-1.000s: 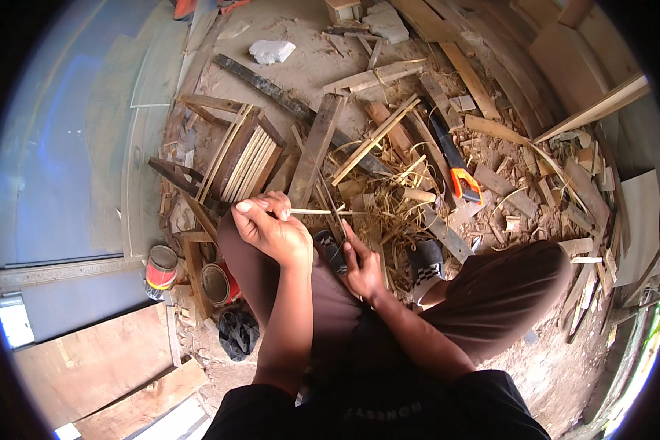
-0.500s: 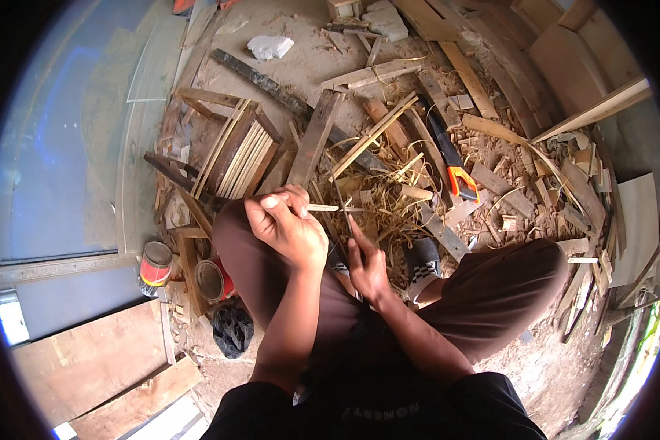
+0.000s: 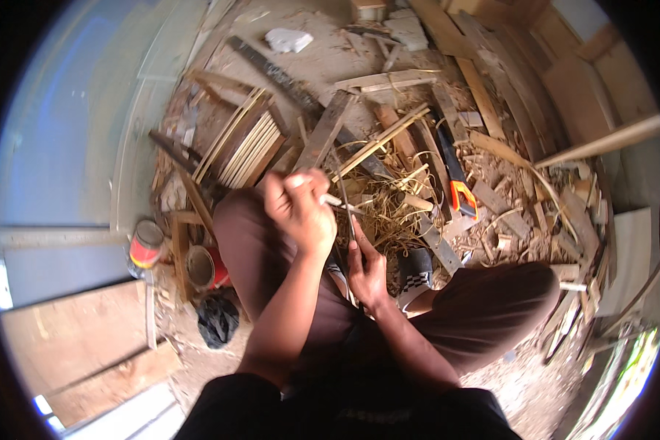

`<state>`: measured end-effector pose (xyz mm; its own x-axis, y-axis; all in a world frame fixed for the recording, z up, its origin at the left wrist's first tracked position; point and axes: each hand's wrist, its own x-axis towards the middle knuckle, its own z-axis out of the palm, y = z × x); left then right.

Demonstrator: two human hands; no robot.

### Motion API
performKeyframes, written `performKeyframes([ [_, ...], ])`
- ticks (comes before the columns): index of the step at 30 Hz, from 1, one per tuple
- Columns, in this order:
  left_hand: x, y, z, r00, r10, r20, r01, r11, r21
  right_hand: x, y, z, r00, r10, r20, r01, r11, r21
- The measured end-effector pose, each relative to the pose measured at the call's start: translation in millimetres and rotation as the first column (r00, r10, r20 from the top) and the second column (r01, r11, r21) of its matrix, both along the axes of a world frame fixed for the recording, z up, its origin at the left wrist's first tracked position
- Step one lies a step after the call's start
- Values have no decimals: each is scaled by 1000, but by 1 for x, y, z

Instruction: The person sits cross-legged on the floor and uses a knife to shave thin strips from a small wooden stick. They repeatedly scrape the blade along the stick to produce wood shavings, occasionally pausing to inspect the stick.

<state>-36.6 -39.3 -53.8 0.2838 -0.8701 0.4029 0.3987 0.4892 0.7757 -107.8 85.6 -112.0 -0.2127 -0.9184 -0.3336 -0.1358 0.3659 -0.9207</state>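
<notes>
My left hand [image 3: 301,209], blurred by motion, is closed around a thin pale wooden strip [image 3: 333,200], whose end sticks out to the right of the fist. The strip meets a narrow dark knife blade [image 3: 342,183] that points away from me. My right hand [image 3: 367,273] grips the knife lower down, its index finger stretched along the blade; the handle is mostly hidden. Both hands are above my folded legs. Beyond them lies a heap of curled shavings [image 3: 392,194], with long split strips [image 3: 381,143] on top.
A handsaw with an orange handle [image 3: 463,199] lies right of the shavings. A slatted wooden frame [image 3: 253,150] leans at the left, near two paint cans [image 3: 148,243] and a black plastic bag [image 3: 218,321]. Planks [image 3: 330,125] and wood scraps cover much of the floor.
My left hand has moved a little right and closer to the blade, and less of the strip shows. The strip now slants down to the right. The whole view has shifted slightly.
</notes>
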Motion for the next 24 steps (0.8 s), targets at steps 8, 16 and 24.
performKeyframes([
  [8, -5, -31, -3, 982, -136, 127, 134, 991, 25, -16, 7, -96, 977, -67, -201, 21, 975, -219],
  [16, -15, -60, 9, 925, -367, 101, 346, 921, 177, -2, -6, -22, 973, -60, 221, 102, 977, -186],
  [24, -17, -55, 10, 830, -555, 49, 542, 825, 162, -19, 5, -60, 1000, -19, 14, 20, 998, -56],
])
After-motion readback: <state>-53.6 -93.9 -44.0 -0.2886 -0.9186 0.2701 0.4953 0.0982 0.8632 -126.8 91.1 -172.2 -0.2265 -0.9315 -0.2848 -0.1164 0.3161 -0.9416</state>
